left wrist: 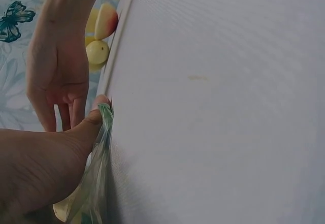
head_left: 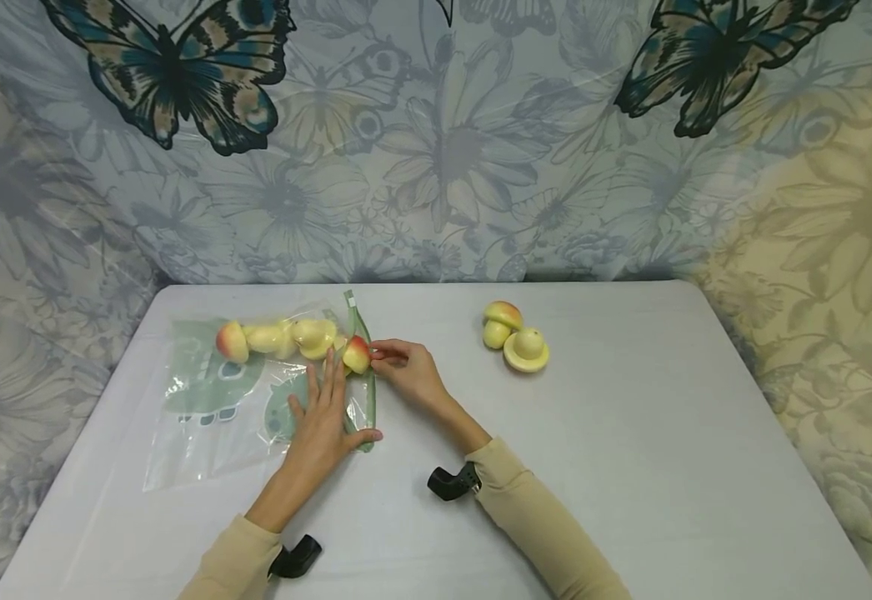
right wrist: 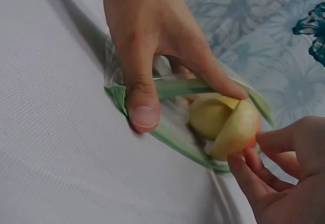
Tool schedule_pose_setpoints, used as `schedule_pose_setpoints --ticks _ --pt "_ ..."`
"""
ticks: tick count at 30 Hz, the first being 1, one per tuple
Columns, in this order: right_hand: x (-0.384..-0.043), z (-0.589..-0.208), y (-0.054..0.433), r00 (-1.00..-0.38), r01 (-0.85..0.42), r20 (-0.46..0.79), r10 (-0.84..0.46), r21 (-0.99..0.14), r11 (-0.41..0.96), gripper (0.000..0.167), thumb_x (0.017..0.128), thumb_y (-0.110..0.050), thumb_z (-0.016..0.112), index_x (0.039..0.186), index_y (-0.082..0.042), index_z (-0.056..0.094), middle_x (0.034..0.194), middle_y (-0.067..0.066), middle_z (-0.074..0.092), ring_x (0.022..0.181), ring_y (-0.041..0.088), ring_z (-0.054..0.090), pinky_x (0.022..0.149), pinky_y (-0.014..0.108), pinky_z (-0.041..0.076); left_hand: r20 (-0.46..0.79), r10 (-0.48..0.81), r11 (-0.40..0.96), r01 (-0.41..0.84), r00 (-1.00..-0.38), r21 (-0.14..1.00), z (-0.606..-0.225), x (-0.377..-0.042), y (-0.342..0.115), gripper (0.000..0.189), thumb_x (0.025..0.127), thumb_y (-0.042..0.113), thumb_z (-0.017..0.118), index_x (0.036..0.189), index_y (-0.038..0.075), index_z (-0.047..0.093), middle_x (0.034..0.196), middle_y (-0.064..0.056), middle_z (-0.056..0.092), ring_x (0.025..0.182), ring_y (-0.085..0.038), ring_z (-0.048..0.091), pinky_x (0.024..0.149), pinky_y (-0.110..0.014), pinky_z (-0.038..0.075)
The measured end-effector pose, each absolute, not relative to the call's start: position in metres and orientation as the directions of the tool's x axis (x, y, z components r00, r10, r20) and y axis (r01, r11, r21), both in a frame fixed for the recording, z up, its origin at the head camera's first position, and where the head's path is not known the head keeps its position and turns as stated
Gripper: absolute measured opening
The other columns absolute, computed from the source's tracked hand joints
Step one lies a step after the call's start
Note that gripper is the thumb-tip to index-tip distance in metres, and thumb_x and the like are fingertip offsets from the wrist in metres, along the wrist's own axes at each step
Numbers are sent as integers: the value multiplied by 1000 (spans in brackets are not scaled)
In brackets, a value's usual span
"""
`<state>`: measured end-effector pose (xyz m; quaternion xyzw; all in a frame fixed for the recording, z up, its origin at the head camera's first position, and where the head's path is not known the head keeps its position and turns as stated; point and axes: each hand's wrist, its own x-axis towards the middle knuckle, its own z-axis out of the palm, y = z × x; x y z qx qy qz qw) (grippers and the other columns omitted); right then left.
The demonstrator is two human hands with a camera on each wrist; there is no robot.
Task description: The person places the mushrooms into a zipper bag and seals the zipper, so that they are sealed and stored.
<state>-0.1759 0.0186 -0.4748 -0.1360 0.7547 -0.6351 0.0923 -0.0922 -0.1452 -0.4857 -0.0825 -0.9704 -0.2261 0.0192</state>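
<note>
A clear zip bag (head_left: pixel 207 454) with green prints lies on the table, its green-edged mouth facing right. Several yellow fruit-like pieces with red blush (head_left: pixel 314 333) lie in a row inside it. My left hand (head_left: pixel 322 417) rests on the bag near the mouth, fingers spread; its thumb presses the lower lip in the right wrist view, and the mouth gapes. At that mouth my right hand (head_left: pixel 409 379) pinches a yellow-and-red peach-like piece (right wrist: pixel 238 132) by its outer side. A left fingertip touches or nearly touches this piece; I cannot tell which.
Right of the bag, toward the back, sit more yellow-and-red pieces (head_left: pixel 526 350), some round and some domed. A white cloth covers the table (head_left: pixel 631 467). Patterned fabric (head_left: pixel 451 167) with butterflies and flowers stands behind and at both sides.
</note>
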Motion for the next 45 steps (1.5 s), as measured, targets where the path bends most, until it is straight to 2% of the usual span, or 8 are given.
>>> schedule_pose_setpoints --ticks 5,10,18,28,33,37,45 --pt "-175 -471 22 -933 10 -19 -359 -1000 27 32 95 8 52 126 11 58 111 28 67 102 36 68 84 33 56 83 152 876 173 -985 449 -485 -92 -146 129 67 47 84 156 -1 4 164 -11 -11 144 -51 -5 96 -82 12" --pt "-175 -468 22 -916 64 -53 -398 -998 -13 35 99 9 41 131 13 53 117 30 64 107 38 65 88 36 54 84 150 878 172 -985 447 -485 -93 -146 128 66 47 85 155 -3 8 164 -11 -11 144 -51 -5 96 -83 13" --pt "-172 -462 20 -900 85 -73 -430 -996 -7 34 100 6 40 132 15 51 125 30 60 115 39 61 90 37 54 70 147 881 163 -987 444 -483 -95 -144 127 67 47 85 155 -3 8 163 -9 -14 145 -49 -7 96 -82 13" --pt "-172 -463 19 -888 67 -67 -455 -998 16 39 98 10 38 136 11 49 124 30 61 108 43 63 90 40 54 85 148 878 171 -985 447 -484 -94 -143 126 68 46 84 156 -1 8 164 -9 -13 145 -48 -5 97 -82 13" --pt "-171 -464 22 -871 77 -71 -486 -997 8 40 98 10 38 138 10 47 127 31 59 114 44 60 92 40 53 86 144 880 167 -986 445 -484 -93 -142 125 68 47 84 156 -2 9 164 -9 -13 145 -49 -4 96 -82 14" --pt "-171 -461 28 -863 31 -48 -503 -999 41 38 100 7 43 137 11 48 128 30 58 115 43 59 92 39 53 93 140 880 167 -986 444 -484 -93 -141 126 67 47 85 156 -2 10 164 -10 -11 145 -49 -2 95 -83 15" --pt "-169 -445 53 -904 -223 86 -420 -930 291 28 97 -1 56 124 4 64 124 16 66 111 28 65 87 27 54 85 143 870 166 -986 464 -484 -94 -140 128 67 45 85 156 -1 6 164 -11 -12 145 -49 -4 95 -83 13"
